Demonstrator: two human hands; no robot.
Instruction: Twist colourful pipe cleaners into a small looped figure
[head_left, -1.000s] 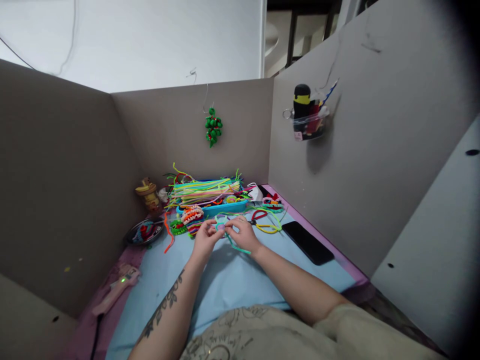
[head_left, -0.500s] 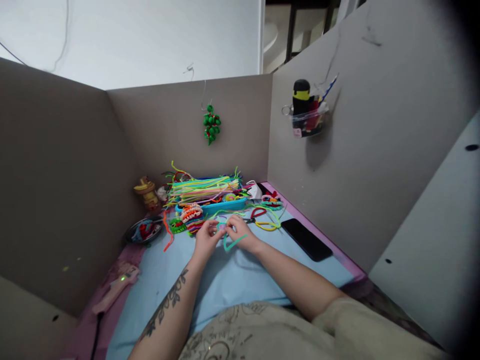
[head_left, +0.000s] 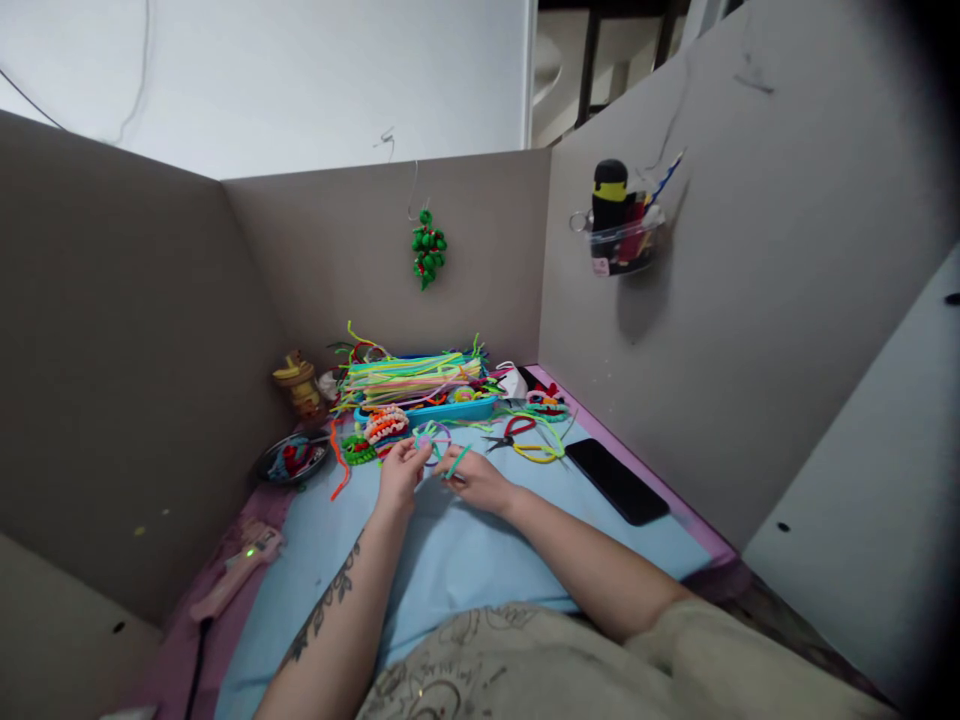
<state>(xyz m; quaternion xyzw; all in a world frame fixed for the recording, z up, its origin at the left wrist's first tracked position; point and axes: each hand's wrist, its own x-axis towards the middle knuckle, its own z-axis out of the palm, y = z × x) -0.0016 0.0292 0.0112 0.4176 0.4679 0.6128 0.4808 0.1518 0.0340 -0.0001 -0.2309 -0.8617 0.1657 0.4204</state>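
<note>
Between thumb and fingers, my left hand (head_left: 403, 470) pinches a small pipe-cleaner piece (head_left: 427, 440) in purple, pink and teal, with loops fanning out at its top. My right hand (head_left: 472, 478) is closed on a teal pipe cleaner (head_left: 458, 462), whose free end sticks up past the fingers. Whether that teal strand joins the piece in my left hand I cannot tell. Just beyond my right hand lie scissors (head_left: 517, 438) with red and yellow handles, blades pointing left. Behind both hands sits a blue tray (head_left: 450, 411) heaped with colourful pipe cleaners (head_left: 412, 376).
A black phone (head_left: 616, 482) lies at the right. On the left are a pink glue gun (head_left: 238, 575) with a green light and a dark bowl (head_left: 292, 458) of pieces. Grey panels (head_left: 360, 250) enclose the table; a clear cup (head_left: 626, 245) hangs on the right one.
My hands have drawn apart. The left hand moved slightly left with the pipe-cleaner piece, and the right hand turned, so its teal strand now points up. The scissors' blades show more.
</note>
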